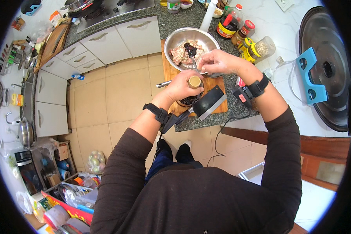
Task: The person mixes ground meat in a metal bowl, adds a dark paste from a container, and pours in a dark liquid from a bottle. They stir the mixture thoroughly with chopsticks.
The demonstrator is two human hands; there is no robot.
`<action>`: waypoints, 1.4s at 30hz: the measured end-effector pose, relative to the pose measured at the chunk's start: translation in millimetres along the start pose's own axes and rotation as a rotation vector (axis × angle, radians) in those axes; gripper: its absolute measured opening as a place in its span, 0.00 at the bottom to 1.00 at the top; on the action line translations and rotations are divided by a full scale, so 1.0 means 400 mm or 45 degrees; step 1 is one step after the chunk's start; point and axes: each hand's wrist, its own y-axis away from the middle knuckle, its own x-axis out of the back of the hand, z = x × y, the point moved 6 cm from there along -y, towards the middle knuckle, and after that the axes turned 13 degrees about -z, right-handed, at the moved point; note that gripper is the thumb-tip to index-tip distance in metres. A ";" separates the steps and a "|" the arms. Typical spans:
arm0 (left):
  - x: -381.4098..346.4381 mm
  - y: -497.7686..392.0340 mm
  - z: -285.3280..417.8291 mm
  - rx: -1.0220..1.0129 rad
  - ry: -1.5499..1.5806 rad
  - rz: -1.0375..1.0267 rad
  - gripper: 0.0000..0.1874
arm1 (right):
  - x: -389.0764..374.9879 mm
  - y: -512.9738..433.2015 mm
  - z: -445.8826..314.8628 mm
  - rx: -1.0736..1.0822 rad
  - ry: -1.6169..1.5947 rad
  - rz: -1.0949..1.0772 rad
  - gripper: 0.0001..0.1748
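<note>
My left hand (pixel 182 84) grips a dark container (pixel 190 101) with a gold-coloured top, above the wooden cutting board (pixel 169 68). Thumb and fingers of my right hand (pixel 213 63) pinch a metal utensil (pixel 194 65) over the near rim of a steel bowl (pixel 171 41). Its lower end reaches into the bowl, where dark sauce (pixel 190 49) lies on pale pink minced meat (pixel 178 55). A cleaver (pixel 209 102) lies across the board's near right part, close to my left wrist. Beside my left hand, a metal handle (pixel 163 84) juts past the board's left edge.
Several sauce bottles and jars (pixel 228 23) line the wall on the right. A white bottle (pixel 208 16) stands behind the bowl. A cable (pixel 216 143) hangs off the granite counter (pixel 193 125). At far left back is a stove (pixel 114 11); a bag of produce (pixel 96 161) sits on the floor.
</note>
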 end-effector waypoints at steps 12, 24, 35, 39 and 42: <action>-0.003 0.006 -0.022 0.100 0.077 -0.004 0.21 | -0.044 -0.006 -0.044 0.096 0.021 -0.101 0.10; 0.001 0.007 -0.005 0.033 0.058 -0.002 0.22 | -0.048 -0.021 -0.083 0.207 0.716 -0.026 0.07; 0.011 0.024 -0.022 -0.066 0.126 0.191 0.22 | -0.136 -0.146 -0.180 -0.040 1.523 -0.145 0.06; 0.000 0.029 -0.029 -0.085 0.016 0.242 0.20 | -0.188 -0.094 -0.187 0.073 1.393 0.289 0.06; -0.009 0.029 -0.047 -0.078 0.186 0.208 0.21 | -0.208 -0.050 -0.207 0.246 1.306 0.656 0.07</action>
